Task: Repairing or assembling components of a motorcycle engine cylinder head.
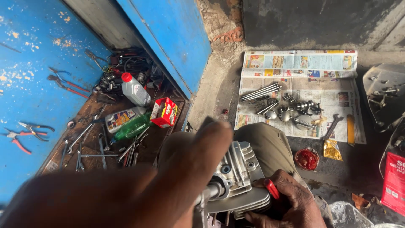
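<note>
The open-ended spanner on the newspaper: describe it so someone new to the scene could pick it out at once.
Start at the newspaper spread on the floor against the far wall. Go to its lower right corner, past the cluster of shiny engine parts. The spanner lies there at a slant, dark grey and flat with a forked end, just left of a yellow stick-shaped item.

A grimy concrete floor (358, 169) carries a spread newspaper (337, 99) strewn with metal rods (260, 92) and small engine parts (295, 110), a wrench (332, 126) at its edge; beside it lie a red-filled round tin (306, 158) and a yellow packet (332, 150). Left, a wooden board (90, 131) holds spanners (101, 150), bottles (134, 89), a red box (165, 112)
</note>
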